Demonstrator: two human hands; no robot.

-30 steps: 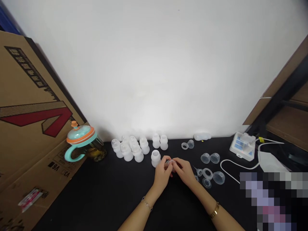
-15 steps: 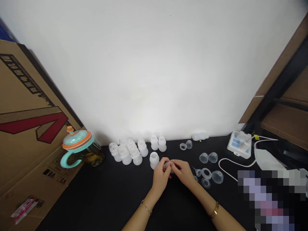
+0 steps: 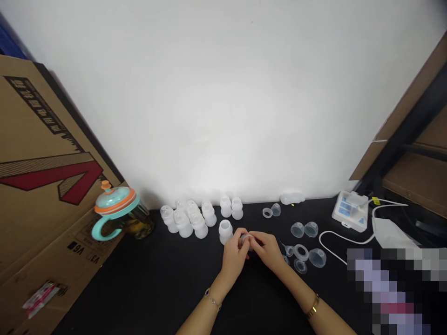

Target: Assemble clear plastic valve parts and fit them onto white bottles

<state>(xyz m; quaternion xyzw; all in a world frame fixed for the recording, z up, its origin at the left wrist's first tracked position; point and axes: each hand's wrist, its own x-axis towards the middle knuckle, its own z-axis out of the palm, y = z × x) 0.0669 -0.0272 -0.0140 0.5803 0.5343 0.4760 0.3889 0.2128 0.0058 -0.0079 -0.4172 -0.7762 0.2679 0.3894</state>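
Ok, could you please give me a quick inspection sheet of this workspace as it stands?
Surface: black tabletop.
Job's things: small clear plastic part between the fingers of both hands; translucent bottle-shaped pieces beside them; clear cups to the right.
Clutter: teal-and-orange lidded cup.
Grippers: left hand and right hand both pinching the part.
Cables: white cable near a white device.
Surroundings: cardboard box, white wall.

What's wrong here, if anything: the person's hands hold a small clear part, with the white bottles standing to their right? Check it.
Wrong side: in the head view the white bottles stand to the left of the left hand and right hand, not their right. Those hands do hold the small clear part.
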